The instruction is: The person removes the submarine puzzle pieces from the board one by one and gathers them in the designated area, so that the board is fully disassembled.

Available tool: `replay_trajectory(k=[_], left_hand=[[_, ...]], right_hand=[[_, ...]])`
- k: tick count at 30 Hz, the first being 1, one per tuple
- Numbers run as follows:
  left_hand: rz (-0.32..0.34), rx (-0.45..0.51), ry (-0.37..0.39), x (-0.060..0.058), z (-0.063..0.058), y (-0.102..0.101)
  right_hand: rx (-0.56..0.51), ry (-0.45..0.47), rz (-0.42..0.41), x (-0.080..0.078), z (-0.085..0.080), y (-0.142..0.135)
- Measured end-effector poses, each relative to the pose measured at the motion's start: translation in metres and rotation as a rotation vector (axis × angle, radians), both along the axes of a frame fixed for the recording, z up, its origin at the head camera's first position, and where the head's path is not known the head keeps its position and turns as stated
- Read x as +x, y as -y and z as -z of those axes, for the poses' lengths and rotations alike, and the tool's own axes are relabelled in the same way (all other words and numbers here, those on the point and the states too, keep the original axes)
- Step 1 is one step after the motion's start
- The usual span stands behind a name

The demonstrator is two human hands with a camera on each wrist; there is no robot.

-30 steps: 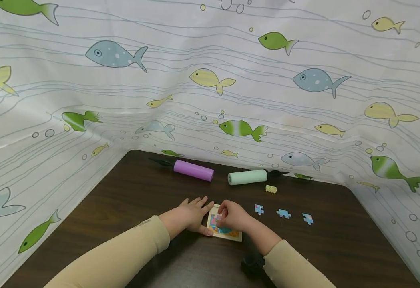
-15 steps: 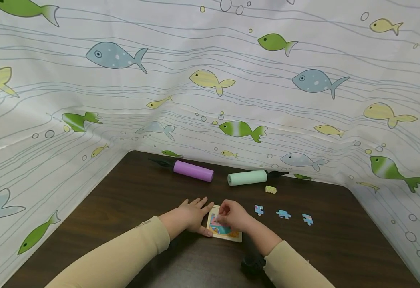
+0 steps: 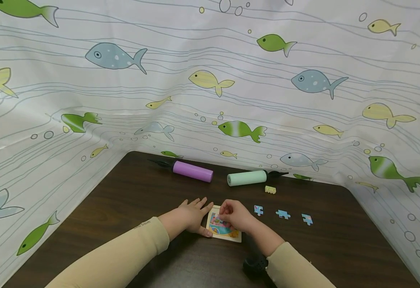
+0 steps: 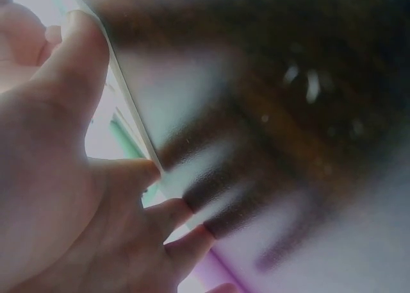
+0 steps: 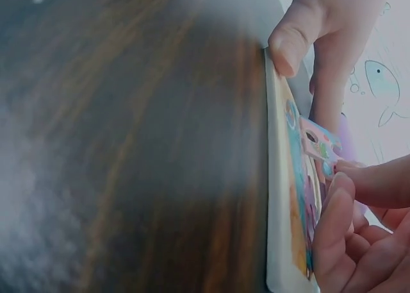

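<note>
"What are the hands doing?"

"The right hand (image 3: 239,216) pinches a pink-and-blue puzzle piece (image 5: 320,142) between thumb and fingertip, over a shallow, pale-rimmed tray (image 3: 227,239). The left hand (image 3: 194,214) is spread wide, its thumb on the tray's near left corner."

"Which step is this?"

"Fitting that piece, I'd judge. In the right wrist view it sits tilted to the tray; I cannot tell whether it touches. The next move probably calls for turning it to match its gap, then pressing it flat while the left thumb steadies the rim."

"Is there room?"

"Around the tray, yes: bare dark counter (image 3: 339,240) lies in front. Three loose pieces (image 3: 283,214) lie in a row to the right, well apart from it. Near the back edge are a purple pump (image 3: 193,171), a mint pump (image 3: 247,178) and a small yellow block (image 3: 270,190). Inside the rim looks tight, so the fingers could nudge pieces there."
</note>
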State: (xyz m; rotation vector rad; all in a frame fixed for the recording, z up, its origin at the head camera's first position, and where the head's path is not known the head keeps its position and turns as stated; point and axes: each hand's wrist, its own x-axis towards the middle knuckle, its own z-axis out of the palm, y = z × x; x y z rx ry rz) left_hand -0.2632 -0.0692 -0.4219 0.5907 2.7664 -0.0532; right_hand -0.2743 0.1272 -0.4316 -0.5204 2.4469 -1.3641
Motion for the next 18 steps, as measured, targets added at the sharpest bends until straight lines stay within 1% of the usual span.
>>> replay_trajectory(k=[5,8,9,11,15,16,18], left_hand=[[-0.008,-0.003,0.000,-0.001,0.001,0.000],[-0.009,0.003,0.000,-0.001,0.002,0.001],[-0.010,0.005,0.002,-0.001,0.001,0.001],[-0.010,0.008,0.001,0.000,0.001,0.000],[-0.010,0.007,0.002,0.001,0.000,-0.001],[-0.009,0.007,0.000,0.001,0.000,-0.001],[-0.008,0.004,-0.001,0.001,0.000,0.000]], right_hand=[[-0.023,0.007,0.002,-0.001,0.002,-0.001],[-0.053,0.028,-0.001,-0.001,0.002,-0.002],[-0.064,0.032,-0.005,0.002,-0.003,-0.003],[-0.086,0.034,-0.011,0.005,-0.006,-0.005],[-0.105,0.053,-0.006,0.008,-0.011,-0.020],[-0.103,0.065,0.002,0.005,-0.007,-0.026],[-0.090,0.091,0.016,0.005,-0.008,-0.039]])
